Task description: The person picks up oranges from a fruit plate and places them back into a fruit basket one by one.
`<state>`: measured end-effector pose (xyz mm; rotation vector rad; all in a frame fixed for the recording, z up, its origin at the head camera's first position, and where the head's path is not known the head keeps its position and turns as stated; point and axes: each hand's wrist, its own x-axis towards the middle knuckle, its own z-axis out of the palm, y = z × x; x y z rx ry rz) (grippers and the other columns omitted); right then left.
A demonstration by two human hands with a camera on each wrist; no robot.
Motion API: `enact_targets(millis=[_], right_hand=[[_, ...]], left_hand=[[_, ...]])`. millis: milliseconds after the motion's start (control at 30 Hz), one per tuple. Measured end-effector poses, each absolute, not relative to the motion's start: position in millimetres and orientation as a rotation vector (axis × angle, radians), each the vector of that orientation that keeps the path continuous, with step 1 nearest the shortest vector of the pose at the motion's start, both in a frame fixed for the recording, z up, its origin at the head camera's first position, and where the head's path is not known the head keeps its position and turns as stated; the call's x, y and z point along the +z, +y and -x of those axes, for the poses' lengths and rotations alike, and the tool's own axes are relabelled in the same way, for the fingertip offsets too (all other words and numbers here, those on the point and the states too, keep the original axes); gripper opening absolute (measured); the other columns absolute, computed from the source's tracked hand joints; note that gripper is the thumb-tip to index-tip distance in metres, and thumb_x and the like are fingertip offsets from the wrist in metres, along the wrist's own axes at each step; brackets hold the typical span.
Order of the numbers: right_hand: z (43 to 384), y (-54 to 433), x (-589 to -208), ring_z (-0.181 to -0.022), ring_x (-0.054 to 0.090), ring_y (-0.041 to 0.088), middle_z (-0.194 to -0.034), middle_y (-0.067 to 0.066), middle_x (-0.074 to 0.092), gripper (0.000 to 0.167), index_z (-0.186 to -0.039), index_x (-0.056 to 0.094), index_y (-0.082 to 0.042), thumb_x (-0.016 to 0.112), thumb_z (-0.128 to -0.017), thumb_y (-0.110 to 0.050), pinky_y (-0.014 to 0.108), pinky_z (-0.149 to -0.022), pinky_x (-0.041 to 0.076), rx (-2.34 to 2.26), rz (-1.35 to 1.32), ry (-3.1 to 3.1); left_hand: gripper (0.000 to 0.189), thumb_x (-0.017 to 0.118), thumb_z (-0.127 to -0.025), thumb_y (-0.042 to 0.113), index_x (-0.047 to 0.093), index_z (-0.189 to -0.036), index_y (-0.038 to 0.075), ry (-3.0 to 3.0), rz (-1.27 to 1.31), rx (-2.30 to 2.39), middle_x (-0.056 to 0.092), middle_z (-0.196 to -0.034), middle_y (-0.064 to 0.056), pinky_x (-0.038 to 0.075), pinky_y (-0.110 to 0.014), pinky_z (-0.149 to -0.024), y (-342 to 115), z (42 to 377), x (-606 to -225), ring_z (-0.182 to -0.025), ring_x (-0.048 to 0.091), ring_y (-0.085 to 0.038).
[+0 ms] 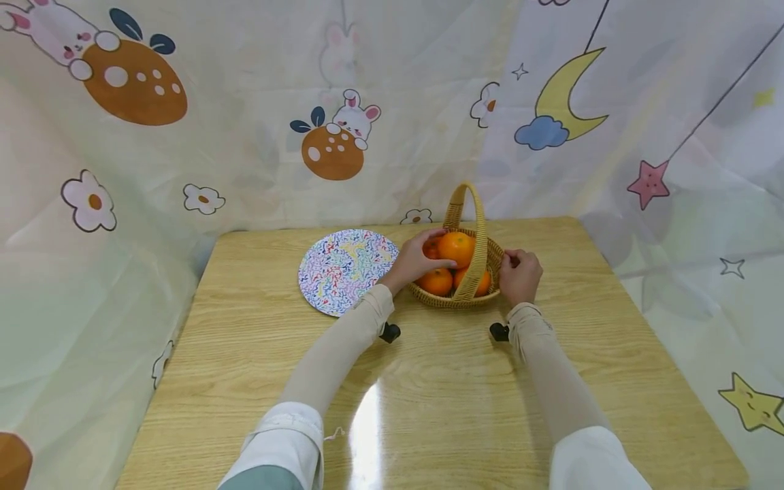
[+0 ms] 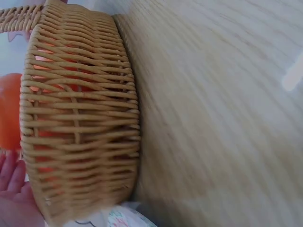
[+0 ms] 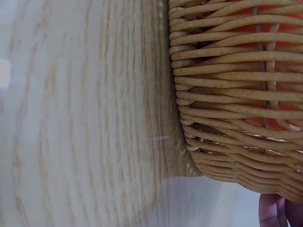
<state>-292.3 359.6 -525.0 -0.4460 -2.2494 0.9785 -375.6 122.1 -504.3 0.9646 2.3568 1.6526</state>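
A wicker basket (image 1: 456, 301) with a tall arched handle stands on the table and holds several oranges (image 1: 437, 282). My left hand (image 1: 416, 258) reaches over the basket's left rim, thumb and fingers spread about the left side of the top orange (image 1: 456, 249). In the left wrist view, the fingertips (image 2: 18, 175) lie close to an orange (image 2: 9, 113); whether they touch is unclear. My right hand (image 1: 520, 275) pinches the basket's right rim. The right wrist view shows the woven wall (image 3: 236, 94) and a few fingers (image 3: 271, 210) at its edge.
Left of the basket lies a round plate (image 1: 331, 269) with a multicoloured squiggle pattern, partly behind my left forearm. The wooden table (image 1: 257, 381) ends at a printed cloth backdrop (image 1: 257, 150) at the back and both sides. A black wrist-camera piece (image 1: 390, 333) shows under my left wrist.
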Motion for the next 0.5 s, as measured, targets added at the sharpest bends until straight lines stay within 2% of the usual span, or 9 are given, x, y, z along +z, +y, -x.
enact_targets(millis=[133, 267, 500], right_hand=[[296, 358, -526, -0.082, 0.056, 0.032, -0.091, 0.018, 0.058, 0.025, -0.107, 0.072, 0.003, 0.056, -0.098, -0.014, 0.042, -0.071, 0.048, 0.989, 0.438, -2.255], [296, 363, -528, -0.083, 0.057, 0.031, -0.093, 0.017, 0.058, 0.024, -0.107, 0.073, 0.001, 0.056, -0.098, -0.014, 0.042, -0.072, 0.049, 0.973, 0.456, -2.264], [288, 375, -518, -0.087, 0.055, 0.035, -0.095, 0.02, 0.057, 0.024, -0.109, 0.07, 0.005, 0.054, -0.098, -0.01, 0.044, -0.074, 0.047, 0.955, 0.437, -2.326]], left_hand=[[0.08, 0.08, -0.076, 0.05, 0.05, -0.142, 0.016, 2.399, -0.989, 1.731, 0.052, -0.141, 0.001, 0.038, -0.04, -0.107, 104, 380, -513, -0.131, 0.045, -0.017], [0.074, 0.075, -0.082, 0.047, 0.049, -0.143, 0.014, 2.487, -0.97, 1.725, 0.049, -0.144, 0.0, 0.035, -0.039, -0.109, 84, 384, -520, -0.134, 0.042, -0.016], [0.078, 0.072, -0.085, 0.049, 0.039, -0.151, 0.022, 2.623, -0.9, 1.533, 0.039, -0.153, -0.001, 0.03, -0.044, -0.112, 46, 387, -525, -0.141, 0.033, -0.019]])
